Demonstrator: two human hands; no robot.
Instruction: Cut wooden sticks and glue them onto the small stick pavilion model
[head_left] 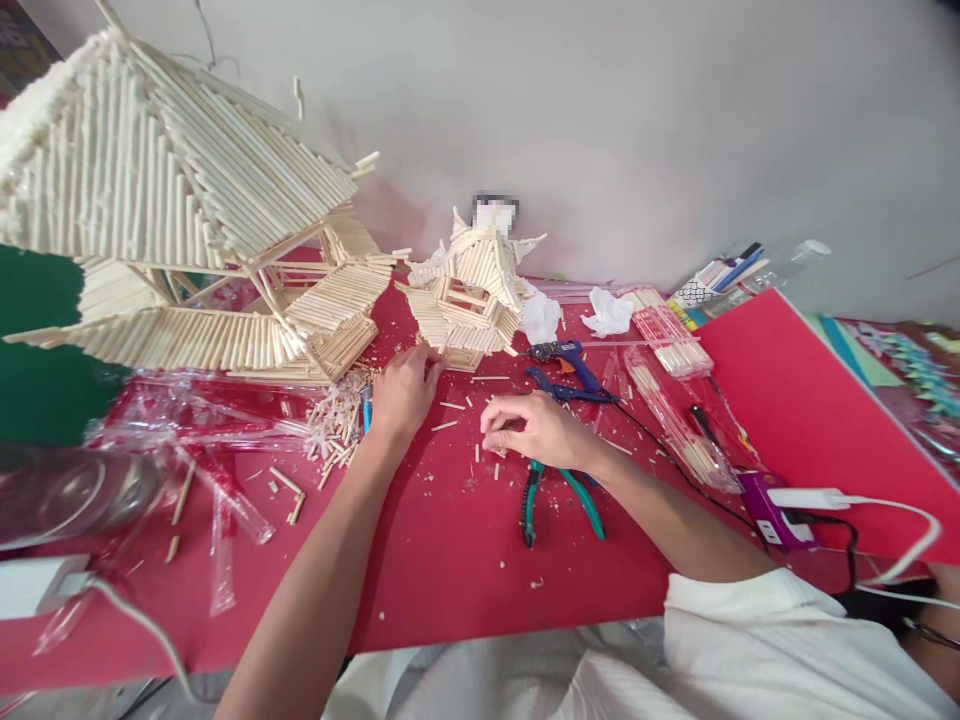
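My left hand [405, 395] has its fingers curled at the left edge of the base of a small house model [476, 290] built from thin wooden sticks; some fingertips are hidden. To the right, my right hand [534, 428] hovers low over the red tabletop [457, 550] with thumb and fingers pinched together. What the pinch holds, if anything, is too small to make out. Short cut stick pieces [445, 426] lie between my hands. Teal-handled pliers [532, 500] rest just below my right wrist, jaws hidden under it. A blue glue gun [566, 355] lies beyond that hand.
A large stick house [187, 220] fills the left side, above crumpled clear plastic sleeves [210, 425] and a heap of stick offcuts [337, 420]. Packs of sticks [671, 335], a purple power adapter [776, 512] with cables and a red board [817, 420] occupy the right.
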